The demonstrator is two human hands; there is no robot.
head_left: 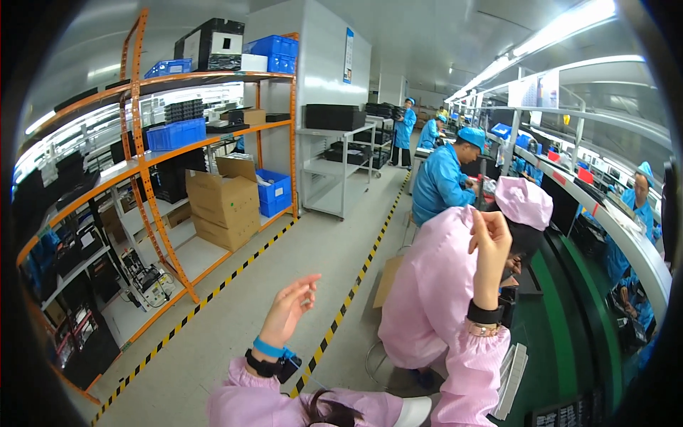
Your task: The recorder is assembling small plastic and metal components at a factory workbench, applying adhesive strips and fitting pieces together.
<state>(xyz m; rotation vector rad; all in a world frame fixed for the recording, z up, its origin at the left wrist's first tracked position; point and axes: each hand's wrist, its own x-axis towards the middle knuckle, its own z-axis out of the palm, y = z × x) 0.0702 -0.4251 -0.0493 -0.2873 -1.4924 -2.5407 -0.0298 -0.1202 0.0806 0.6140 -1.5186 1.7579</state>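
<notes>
one blue wristband point(269, 347) circles the wrist of our left hand point(290, 307), loosely open and seemingly empty, below and left of the pink cap point(525, 203). our right hand point(491, 242), beside the cap, curls as if pinching; we cannot tell whether on anything. swinging it capward could bump the co-worker point(427, 277).

The pink-sleeved right hand point(492, 245) hides part of the pink-smocked co-worker point(430, 285), and the lower edge cuts off a black ribbed object point(565, 415).

Rack point(294, 153) orange; bin point(176, 134) on it blue. Right of rack: floor tape point(356, 286) black-yellow striped, right sleeve point(471, 364) pink, maybe pinstriped.
</notes>
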